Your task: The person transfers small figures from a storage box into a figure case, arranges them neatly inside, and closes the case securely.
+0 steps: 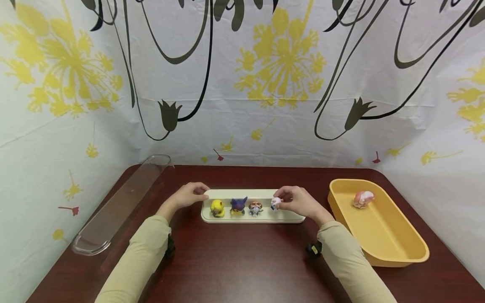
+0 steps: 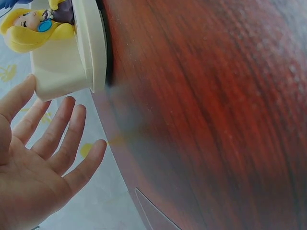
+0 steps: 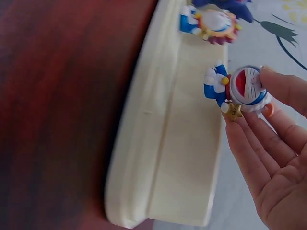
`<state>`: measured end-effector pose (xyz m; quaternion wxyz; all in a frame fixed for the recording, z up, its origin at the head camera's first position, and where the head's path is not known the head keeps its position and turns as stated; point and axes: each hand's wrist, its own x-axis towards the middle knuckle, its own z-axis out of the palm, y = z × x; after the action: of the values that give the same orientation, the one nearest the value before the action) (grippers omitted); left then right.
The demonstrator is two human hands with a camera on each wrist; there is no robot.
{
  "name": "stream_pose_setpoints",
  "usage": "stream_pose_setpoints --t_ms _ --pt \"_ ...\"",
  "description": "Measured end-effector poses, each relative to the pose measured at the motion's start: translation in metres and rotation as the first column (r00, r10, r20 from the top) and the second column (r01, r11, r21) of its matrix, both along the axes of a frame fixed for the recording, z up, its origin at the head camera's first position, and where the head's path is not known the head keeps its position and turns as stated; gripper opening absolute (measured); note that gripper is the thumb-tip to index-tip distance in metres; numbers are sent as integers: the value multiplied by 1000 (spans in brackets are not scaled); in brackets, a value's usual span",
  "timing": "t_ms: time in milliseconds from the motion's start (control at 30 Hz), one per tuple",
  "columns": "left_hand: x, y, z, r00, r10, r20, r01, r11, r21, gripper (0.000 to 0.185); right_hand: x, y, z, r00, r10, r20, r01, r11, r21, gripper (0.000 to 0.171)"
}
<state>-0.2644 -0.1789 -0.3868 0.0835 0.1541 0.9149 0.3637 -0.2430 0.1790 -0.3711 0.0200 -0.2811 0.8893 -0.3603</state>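
A long cream tray (image 1: pixel 250 220) lies mid-table. On it stand a yellow figure (image 1: pixel 217 207), a purple figure (image 1: pixel 238 205) and a small figure with a round face (image 1: pixel 255 208). My right hand (image 1: pixel 282 201) pinches a blue and white cat figure (image 1: pixel 275 203) over the tray's right part. In the right wrist view the thumb and fingertips (image 3: pixel 244 136) touch that figure (image 3: pixel 240 88) just above the tray (image 3: pixel 144 124). My left hand (image 1: pixel 198 191) rests at the tray's left end. There its fingers (image 2: pixel 57 124) are straight, one touching the tray's end (image 2: pixel 62 72) beside the yellow figure (image 2: pixel 33 28).
A yellow bin (image 1: pixel 398 256) stands at the right with a pink figure (image 1: pixel 363 198) inside. A long clear lid (image 1: pixel 121 206) lies along the table's left edge. A flowered cloth hangs behind the dark wooden table (image 1: pixel 242 261).
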Motion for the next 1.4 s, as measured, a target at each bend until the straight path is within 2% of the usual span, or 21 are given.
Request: stream_pose_setpoints --t_ms 233,400,867,1167,1400 --pt "1 0 0 1000 -8 -5 8 1000 -1 28 1 -4 -15 1000 0 -30 -2 999 -46 17" --pt "1 0 -1 1000 -6 -6 6 1000 2 27 4 -10 -19 999 -5 -43 2 997 -74 18" --pt "2 0 0 1000 -3 1 3 1000 10 27 8 -13 -22 996 -69 -63 69 998 -11 18" --pt "2 0 2 1000 4 7 -4 1000 3 27 7 -10 -21 995 -9 -103 13 999 37 20" --pt "1 0 0 1000 5 9 -5 1000 4 27 8 -10 -24 988 -27 -150 37 997 67 22"
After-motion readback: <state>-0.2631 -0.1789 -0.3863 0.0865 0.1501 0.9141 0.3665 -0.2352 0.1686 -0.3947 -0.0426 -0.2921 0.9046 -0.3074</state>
